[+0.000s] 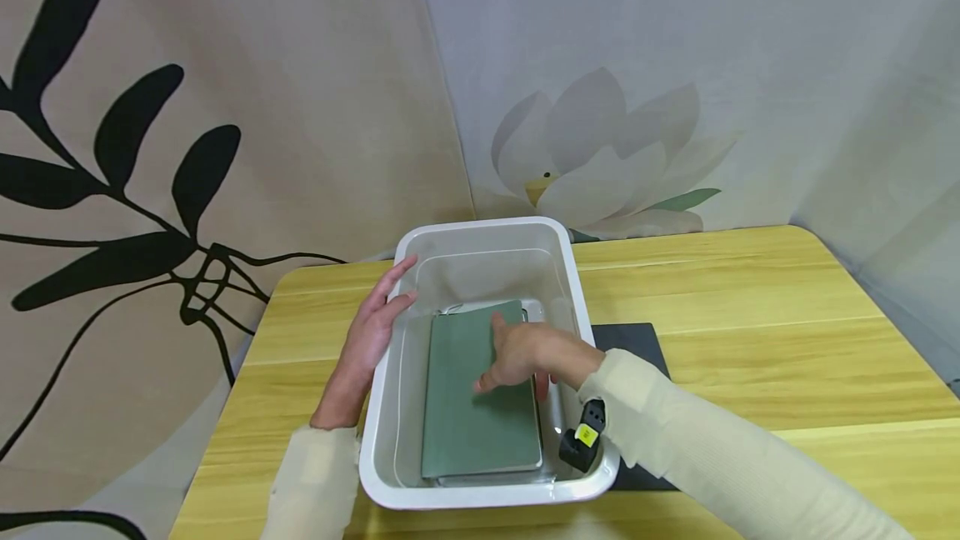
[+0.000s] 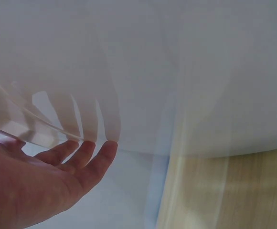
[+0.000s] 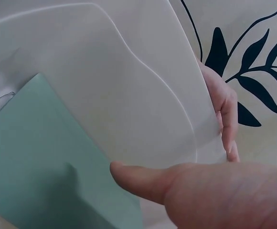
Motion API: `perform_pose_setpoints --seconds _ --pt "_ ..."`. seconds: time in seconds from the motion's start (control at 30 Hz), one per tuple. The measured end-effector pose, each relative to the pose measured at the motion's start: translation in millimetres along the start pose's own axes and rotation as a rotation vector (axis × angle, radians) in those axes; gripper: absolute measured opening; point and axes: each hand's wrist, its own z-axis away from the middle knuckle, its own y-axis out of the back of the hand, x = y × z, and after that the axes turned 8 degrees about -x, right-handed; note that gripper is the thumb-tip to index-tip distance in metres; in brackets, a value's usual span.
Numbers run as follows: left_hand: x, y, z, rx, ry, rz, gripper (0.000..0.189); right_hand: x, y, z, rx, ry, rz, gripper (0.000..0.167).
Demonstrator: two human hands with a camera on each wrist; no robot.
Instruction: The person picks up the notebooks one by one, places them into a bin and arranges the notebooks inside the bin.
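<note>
A white plastic bin (image 1: pixel 480 497) stands on the wooden table. In it lies a green notebook (image 1: pixel 461 423), flat, with its cover up. My right hand (image 1: pixel 517 352) reaches over the bin's right side and is above the notebook, fingers and thumb spread. The right wrist view shows the thumb (image 3: pixel 138 181) extended over the notebook's edge, while the other fingers are out of sight there. At the bin's left wall, my left hand (image 1: pixel 371 327) rests with loose fingers; its fingertips (image 2: pixel 111 145) touch the outer side in the left wrist view.
Under the notebook, something with a clear, shiny edge (image 1: pixel 495 482) shows. A dark flat mat (image 1: pixel 633 344) lies partly beneath the bin's right side on the wooden table (image 1: pixel 750 340). Behind hangs a printed curtain (image 1: pixel 337 107).
</note>
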Motion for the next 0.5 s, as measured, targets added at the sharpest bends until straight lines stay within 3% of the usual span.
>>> perform_pose_setpoints --seconds 0.5 --pt "-1.0 0.1 -0.1 0.002 -0.003 0.009 0.047 -0.2 0.1 -1.3 0.003 0.003 -0.010 0.106"
